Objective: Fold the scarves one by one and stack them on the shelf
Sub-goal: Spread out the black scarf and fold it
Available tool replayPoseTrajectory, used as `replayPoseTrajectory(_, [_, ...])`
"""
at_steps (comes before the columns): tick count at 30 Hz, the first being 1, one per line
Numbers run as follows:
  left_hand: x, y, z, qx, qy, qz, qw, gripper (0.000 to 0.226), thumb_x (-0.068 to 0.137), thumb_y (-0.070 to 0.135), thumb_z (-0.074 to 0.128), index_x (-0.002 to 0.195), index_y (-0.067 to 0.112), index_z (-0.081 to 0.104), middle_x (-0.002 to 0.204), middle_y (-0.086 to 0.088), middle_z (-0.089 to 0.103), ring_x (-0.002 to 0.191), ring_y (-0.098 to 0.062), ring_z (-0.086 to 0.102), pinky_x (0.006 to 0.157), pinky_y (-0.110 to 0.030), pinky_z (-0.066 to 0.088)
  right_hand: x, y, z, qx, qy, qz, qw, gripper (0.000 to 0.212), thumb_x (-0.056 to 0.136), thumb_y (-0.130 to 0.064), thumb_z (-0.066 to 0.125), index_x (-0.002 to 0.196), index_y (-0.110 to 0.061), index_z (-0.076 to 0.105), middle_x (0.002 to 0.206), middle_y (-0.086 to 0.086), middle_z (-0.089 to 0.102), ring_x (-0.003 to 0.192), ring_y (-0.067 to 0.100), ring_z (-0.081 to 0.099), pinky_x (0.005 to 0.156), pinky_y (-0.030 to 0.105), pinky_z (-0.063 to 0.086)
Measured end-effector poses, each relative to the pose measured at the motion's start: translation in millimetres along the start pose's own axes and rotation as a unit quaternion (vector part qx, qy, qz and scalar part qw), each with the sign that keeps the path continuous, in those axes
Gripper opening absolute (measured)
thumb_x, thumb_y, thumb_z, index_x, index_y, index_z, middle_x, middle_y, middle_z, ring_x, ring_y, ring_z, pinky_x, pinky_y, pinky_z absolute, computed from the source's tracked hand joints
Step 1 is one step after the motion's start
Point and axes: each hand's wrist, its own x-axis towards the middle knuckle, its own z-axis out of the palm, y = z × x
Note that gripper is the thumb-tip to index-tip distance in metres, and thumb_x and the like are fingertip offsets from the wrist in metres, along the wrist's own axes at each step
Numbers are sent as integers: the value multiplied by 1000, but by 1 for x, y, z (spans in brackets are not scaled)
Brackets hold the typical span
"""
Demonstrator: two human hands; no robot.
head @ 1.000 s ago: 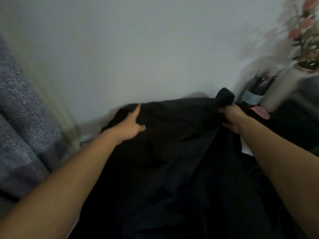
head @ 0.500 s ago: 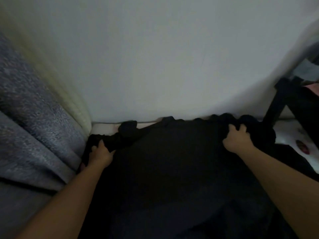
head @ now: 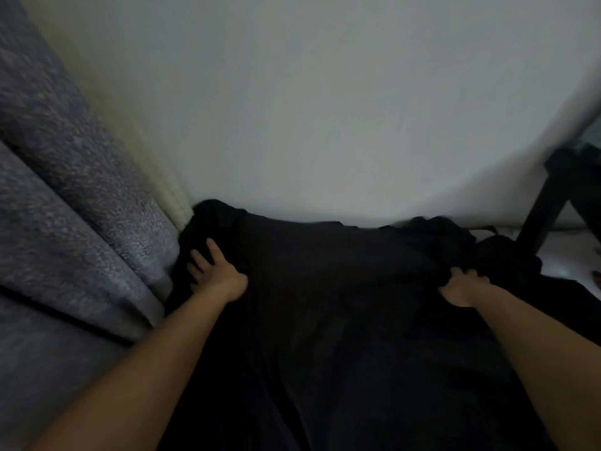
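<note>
1. Head view: a black scarf (head: 331, 304) lies spread wide, its far edge bunched against the white wall (head: 325, 109).
2. The left hand (head: 216, 275) rests on the scarf's far left corner, grip spread, fingers straight.
3. The right hand (head: 463, 289) pinches a fold near the far right corner, grip curled round the cloth.
4. A grey curtain (head: 71, 196) touches the scarf's left edge.
5. A black frame leg (head: 543, 209) stands just beyond the right corner.
</note>
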Motion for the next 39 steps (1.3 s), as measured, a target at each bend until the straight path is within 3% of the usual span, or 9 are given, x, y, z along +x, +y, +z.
replayPoseTrajectory(6, [-123, -43, 97, 30, -43, 176, 983, 73, 102, 57, 39, 161, 36, 2, 167, -5, -20, 154, -33, -14, 126, -45, 3, -43, -4, 6, 36, 158, -105, 981, 71, 98, -41, 52, 157, -15, 21, 158, 25, 23, 142, 46, 26, 118, 50, 26])
replayPoseTrajectory(13, [-242, -88, 170, 51, 19, 232, 971, 63, 103, 50, 41, 160, 36, 18, 169, -10, -6, 154, -35, -9, 126, -49, 6, -234, 10, 155, 175, 286, -340, 879, 32, 86, -7, 65, 118, -9, 66, 121, 9, 58, 112, 24, 52, 101, 33, 44])
replayPoseTrajectory(18, [-351, -123, 220, -78, 46, 140, 986, 68, 100, 31, 54, 159, 36, 21, 168, -6, -3, 154, -31, -7, 124, -54, 13, -302, 100, 285, 472, 139, -56, 869, 17, 91, -4, 60, 104, -15, 58, 97, 1, 59, 88, 18, 58, 78, 30, 44])
replayPoseTrajectory(22, [-419, -143, 239, -145, -36, 51, 987, 69, 94, 24, 57, 156, 35, 29, 163, -9, 14, 150, -34, 13, 122, -50, 22, -271, 142, 322, 756, -59, 148, 635, 47, 90, 1, 62, 134, -8, 50, 105, 11, 60, 92, 22, 58, 79, 35, 51])
replayPoseTrajectory(25, [-432, -156, 250, -193, -103, 0, 976, 72, 74, 38, 53, 146, 36, 45, 139, -9, 49, 125, -35, 50, 107, -53, 45, -238, 161, 319, 776, -81, 152, 607, 67, 74, -10, 72, 137, -11, 49, 118, 7, 60, 92, 21, 61, 86, 41, 54])
replayPoseTrajectory(30, [-434, -168, 266, -179, -173, 1, 968, 56, 88, 15, 58, 143, 23, 51, 118, -12, 63, 86, -19, 59, 69, -29, 50, -213, 181, 338, 792, -100, 157, 581, 30, 83, -1, 59, 112, -7, 55, 121, 15, 56, 81, 18, 59, 74, 34, 52])
replayPoseTrajectory(33, [-429, -172, 273, -147, -174, 11, 974, 48, 94, 17, 57, 141, 25, 52, 118, 1, 61, 91, -14, 60, 75, -27, 50, -209, 173, 345, 840, -127, 148, 507, 14, 89, -11, 68, 103, -12, 65, 122, 2, 63, 96, 15, 59, 101, 30, 44])
replayPoseTrajectory(36, [-440, -168, 271, -130, -214, 33, 968, 37, 97, 19, 54, 134, 26, 57, 111, 4, 63, 82, -11, 60, 64, -22, 46, -252, 157, 342, 855, -122, 153, 480, 39, 93, -19, 68, 131, -16, 61, 138, 3, 61, 135, 24, 51, 116, 34, 35])
replayPoseTrajectory(39, [-471, -148, 275, -266, -312, -41, 911, 32, 97, 20, 60, 129, 18, 62, 110, -3, 70, 93, -18, 67, 80, -32, 58, -326, 156, 321, 877, -107, 133, 449, 33, 95, -17, 65, 127, -12, 60, 109, 11, 74, 108, 29, 68, 111, 43, 43])
